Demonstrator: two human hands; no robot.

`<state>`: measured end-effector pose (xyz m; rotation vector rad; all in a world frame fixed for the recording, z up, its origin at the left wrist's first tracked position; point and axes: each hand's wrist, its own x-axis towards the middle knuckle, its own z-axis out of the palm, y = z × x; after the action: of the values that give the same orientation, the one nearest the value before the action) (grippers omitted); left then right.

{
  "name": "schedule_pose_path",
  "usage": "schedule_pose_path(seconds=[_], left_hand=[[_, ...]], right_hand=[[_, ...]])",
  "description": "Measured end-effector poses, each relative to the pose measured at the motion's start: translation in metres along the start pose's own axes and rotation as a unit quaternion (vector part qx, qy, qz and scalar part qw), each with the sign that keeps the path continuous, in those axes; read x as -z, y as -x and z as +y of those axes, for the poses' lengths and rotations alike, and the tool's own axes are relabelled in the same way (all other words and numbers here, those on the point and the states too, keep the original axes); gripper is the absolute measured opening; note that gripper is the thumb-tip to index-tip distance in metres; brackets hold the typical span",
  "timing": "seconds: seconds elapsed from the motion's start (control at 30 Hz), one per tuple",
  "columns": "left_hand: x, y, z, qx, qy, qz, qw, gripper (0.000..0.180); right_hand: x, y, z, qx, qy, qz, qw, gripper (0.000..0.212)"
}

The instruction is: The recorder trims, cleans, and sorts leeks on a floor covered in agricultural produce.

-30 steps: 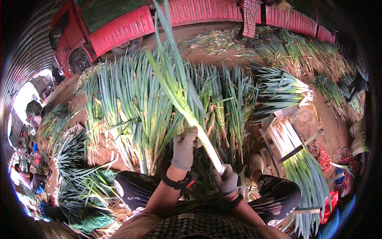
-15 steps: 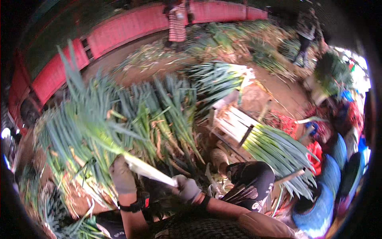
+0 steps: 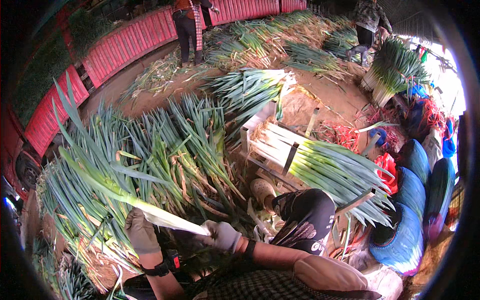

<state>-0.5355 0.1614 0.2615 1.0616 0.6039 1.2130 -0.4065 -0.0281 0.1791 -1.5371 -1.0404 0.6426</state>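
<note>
Leek (image 3: 172,216) lies aslant in front of the person's body, its white shank pointing to the lower right and its green leaves fanning to the upper left over a heap of leeks (image 3: 100,175) on the ground. The gloved right hand (image 3: 222,236) has its fingers closed round the root end. The gloved left hand (image 3: 141,232) touches the shank farther up, near the green; its fingers are partly hidden, so I cannot tell how tightly they close. A black watch (image 3: 159,269) circles the left wrist.

To the right, a metal rack (image 3: 290,159) cradles a bundle of leeks (image 3: 340,167), roots toward the upper left. Near it are a red plastic bag (image 3: 386,172) and rounded blue bundles (image 3: 412,212). Beyond, two other people (image 3: 187,32) stand beside scattered leeks (image 3: 245,42), and red truck panels (image 3: 135,37) run behind.
</note>
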Motion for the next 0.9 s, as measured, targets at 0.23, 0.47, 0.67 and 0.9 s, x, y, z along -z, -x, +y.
schedule_pose_path(seconds=[0.23, 0.47, 0.67, 0.9], left_hand=[[-0.017, 0.003, 0.012, -0.037, 0.010, -0.045, 0.998, 0.009], [-0.028, 0.011, 0.009, -0.041, -0.095, 0.024, 0.994, 0.010], [-0.028, 0.012, 0.005, -0.191, -0.276, 0.032, 0.941, 0.016], [-0.051, 0.006, -0.001, 0.056, 0.018, -0.043, 0.997, 0.015]], right_hand=[[0.002, -0.003, -0.002, -0.081, -0.186, -0.137, 0.970, 0.040], [0.011, 0.000, -0.008, -0.054, -0.059, -0.102, 0.992, 0.039], [-0.005, -0.003, 0.001, 0.074, -0.012, -0.044, 0.996, 0.040], [0.011, 0.006, 0.017, -0.072, -0.361, -0.155, 0.917, 0.031]])
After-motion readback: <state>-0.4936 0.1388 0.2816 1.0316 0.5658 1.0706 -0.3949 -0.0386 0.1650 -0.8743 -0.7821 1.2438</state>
